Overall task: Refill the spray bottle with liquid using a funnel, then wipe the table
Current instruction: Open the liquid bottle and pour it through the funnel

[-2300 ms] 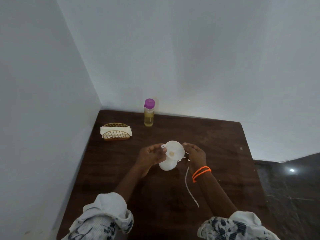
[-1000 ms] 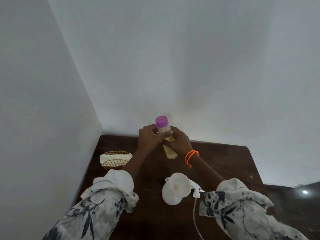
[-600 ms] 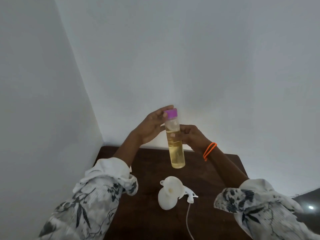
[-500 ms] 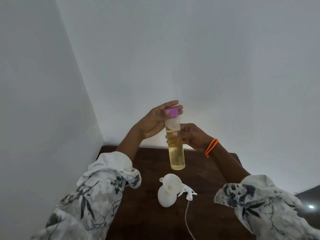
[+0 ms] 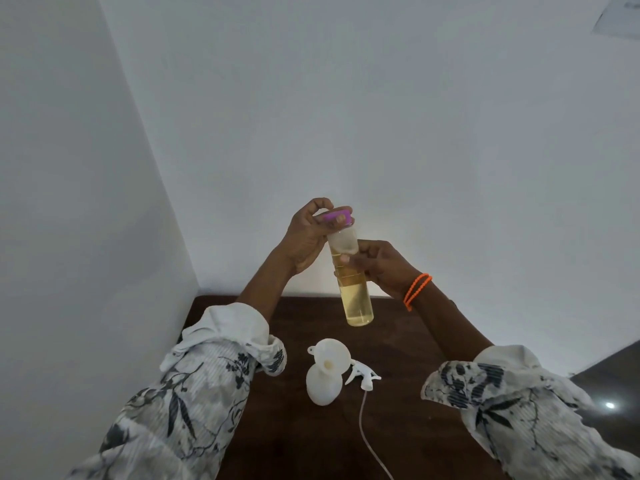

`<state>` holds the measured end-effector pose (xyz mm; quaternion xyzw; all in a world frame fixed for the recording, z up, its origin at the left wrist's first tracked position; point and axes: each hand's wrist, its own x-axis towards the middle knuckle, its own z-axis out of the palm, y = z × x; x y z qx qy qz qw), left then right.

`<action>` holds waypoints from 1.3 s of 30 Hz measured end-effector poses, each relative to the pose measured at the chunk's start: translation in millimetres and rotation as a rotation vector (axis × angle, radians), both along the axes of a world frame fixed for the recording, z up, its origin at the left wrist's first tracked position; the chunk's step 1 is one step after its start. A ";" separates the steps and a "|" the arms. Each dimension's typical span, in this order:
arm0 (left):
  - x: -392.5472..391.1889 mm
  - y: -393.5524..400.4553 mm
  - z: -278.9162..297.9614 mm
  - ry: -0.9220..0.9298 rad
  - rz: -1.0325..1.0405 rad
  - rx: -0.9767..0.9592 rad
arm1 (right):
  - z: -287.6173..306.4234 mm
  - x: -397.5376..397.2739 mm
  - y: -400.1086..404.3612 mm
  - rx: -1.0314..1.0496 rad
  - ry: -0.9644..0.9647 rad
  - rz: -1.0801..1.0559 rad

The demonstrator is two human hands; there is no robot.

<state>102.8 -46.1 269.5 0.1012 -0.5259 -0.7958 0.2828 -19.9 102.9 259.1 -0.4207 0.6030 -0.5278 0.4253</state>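
I hold a clear bottle of yellow liquid (image 5: pixel 356 299) upright in the air above the dark wooden table (image 5: pixel 408 341). My right hand (image 5: pixel 384 265) grips its middle. My left hand (image 5: pixel 308 233) is closed around its purple cap (image 5: pixel 337 215), which sits tilted on the neck. Below, a white spray bottle (image 5: pixel 322 384) stands on the table with a white funnel (image 5: pixel 330 358) in its mouth. Its white trigger head (image 5: pixel 363 375) lies just to its right, the thin dip tube (image 5: pixel 367 431) trailing toward me.
White walls meet in a corner behind the table's far-left edge. My patterned sleeves cover the near part of the table. A dark floor shows at the lower right.
I picked the yellow-liquid bottle up from the back of the table and raised it with both hands. My left fingers have closed over the purple cap, which now sits tilted.
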 end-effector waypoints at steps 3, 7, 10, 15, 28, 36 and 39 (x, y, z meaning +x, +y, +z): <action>1.4 5.2 5.0 -0.027 0.037 -0.031 | 1.7 3.2 2.9 -0.031 0.040 -0.048; 0.5 10.6 12.7 -0.052 0.086 -0.058 | 3.0 7.5 5.9 -0.077 0.069 -0.109; -2.1 12.3 13.5 -0.068 0.107 -0.090 | 3.4 9.6 7.6 -0.098 0.096 -0.124; -2.8 13.5 13.7 -0.140 0.214 -0.187 | 4.9 12.3 8.6 -0.081 0.244 -0.206; -10.3 19.6 14.9 -0.156 0.166 -0.221 | 3.5 17.3 7.5 -0.088 0.249 -0.331; -6.7 21.0 13.0 -0.273 0.211 -0.354 | -3.1 12.9 14.5 -0.030 0.328 -0.295; -7.7 21.5 9.7 -0.249 0.089 -0.300 | -3.7 15.0 15.3 -0.036 0.311 -0.293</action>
